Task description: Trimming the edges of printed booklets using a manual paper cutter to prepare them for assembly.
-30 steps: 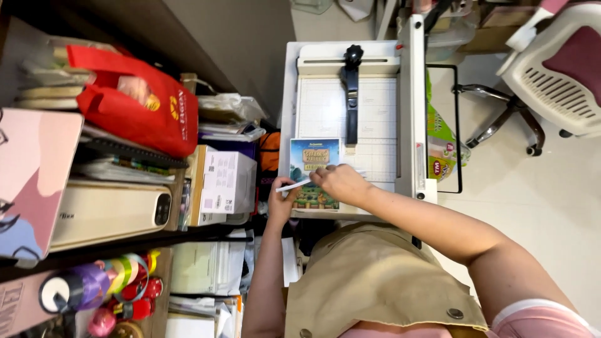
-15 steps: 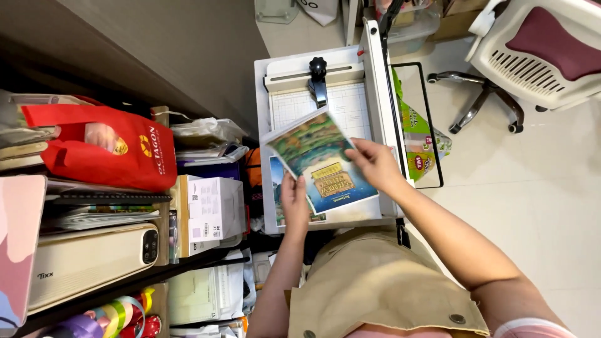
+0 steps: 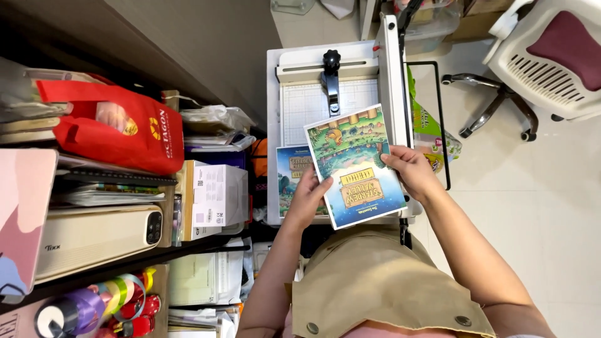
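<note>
Head view: both grips, left hand (image 3: 308, 199) and right hand (image 3: 410, 170), pinch the printed sheet (image 3: 354, 166) just above the paper cutter (image 3: 294, 69), so next comes careful squaring on its bed.

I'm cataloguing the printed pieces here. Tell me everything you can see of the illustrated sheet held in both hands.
The illustrated sheet is a glossy rectangular print showing a colourful cartoon landscape with a yellow title panel. It is flat, tilted and upside down to the camera. The left hand grips its lower left edge, the right hand its right edge, above the paper cutter.

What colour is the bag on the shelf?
Red bag with a yellow emblem, seen in the head view.
</note>
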